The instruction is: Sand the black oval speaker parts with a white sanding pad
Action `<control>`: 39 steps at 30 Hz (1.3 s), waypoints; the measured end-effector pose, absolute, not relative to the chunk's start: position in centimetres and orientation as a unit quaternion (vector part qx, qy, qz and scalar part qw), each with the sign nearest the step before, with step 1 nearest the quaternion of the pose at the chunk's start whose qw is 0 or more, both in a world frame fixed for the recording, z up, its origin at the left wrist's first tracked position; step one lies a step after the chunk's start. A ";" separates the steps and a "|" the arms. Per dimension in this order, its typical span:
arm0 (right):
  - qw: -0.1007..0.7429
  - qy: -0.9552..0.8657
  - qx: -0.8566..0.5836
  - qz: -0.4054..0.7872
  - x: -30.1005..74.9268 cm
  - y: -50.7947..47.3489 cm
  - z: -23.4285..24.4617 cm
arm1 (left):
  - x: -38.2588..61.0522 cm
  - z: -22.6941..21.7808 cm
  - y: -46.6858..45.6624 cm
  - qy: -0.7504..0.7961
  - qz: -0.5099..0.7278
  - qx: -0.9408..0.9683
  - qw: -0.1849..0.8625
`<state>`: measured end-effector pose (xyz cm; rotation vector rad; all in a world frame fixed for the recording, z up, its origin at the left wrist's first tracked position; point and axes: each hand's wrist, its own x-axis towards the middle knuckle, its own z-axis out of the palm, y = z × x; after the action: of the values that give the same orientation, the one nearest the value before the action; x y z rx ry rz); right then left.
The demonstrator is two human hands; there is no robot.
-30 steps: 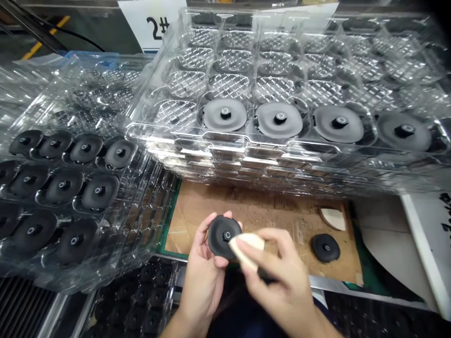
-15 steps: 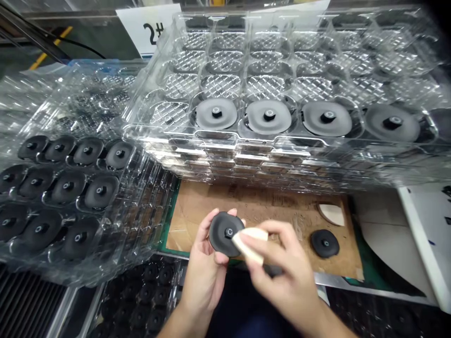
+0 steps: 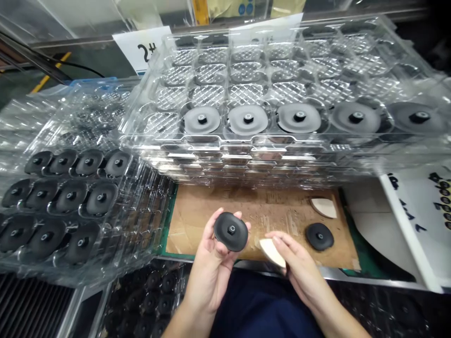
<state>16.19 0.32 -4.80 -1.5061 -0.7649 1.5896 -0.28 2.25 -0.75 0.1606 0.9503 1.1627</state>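
My left hand [image 3: 210,263] is closed round a black rounded disc part [image 3: 230,231] with a small metal hub in its middle, held up above the brown board [image 3: 218,206]. My right hand [image 3: 299,267] is to the right of it, fingers pinched on a white wedge-shaped pad [image 3: 272,251], which is apart from the disc. A second black disc part [image 3: 319,235] lies on the board to the right, and another white wedge [image 3: 323,207] lies behind it.
A stack of clear plastic trays [image 3: 268,145] stands behind the board, its top tray holding a front row of grey disc parts [image 3: 248,119]. To the left, a clear tray [image 3: 105,234] holds several black discs [image 3: 70,196]. A white sign [image 3: 144,49] marked "2#" stands at the back.
My right hand has drawn the white pad away from the disc, down and to the right. The left hand has tipped the disc's face up. The view has shifted, showing more to the right.
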 end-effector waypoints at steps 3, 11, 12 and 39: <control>0.457 -0.371 -0.591 0.551 16.3 2.1 -2.1 | 0.4 -0.7 2.1 0.434 0.523 0.079 0.729; 0.321 -0.733 -0.475 0.365 16.3 3.5 3.3 | 0.8 -0.1 1.2 0.476 0.503 0.068 0.718; 0.335 -0.729 -0.480 0.355 16.3 3.4 3.5 | 0.8 -0.1 1.1 0.477 0.502 0.069 0.718; 0.301 -0.727 -0.413 0.460 14.8 3.5 3.7 | 1.2 -0.9 0.2 0.458 0.450 0.097 0.760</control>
<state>14.84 3.48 3.73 -1.0947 -1.9280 1.2198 1.19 0.22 -0.95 0.2104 0.9978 0.9801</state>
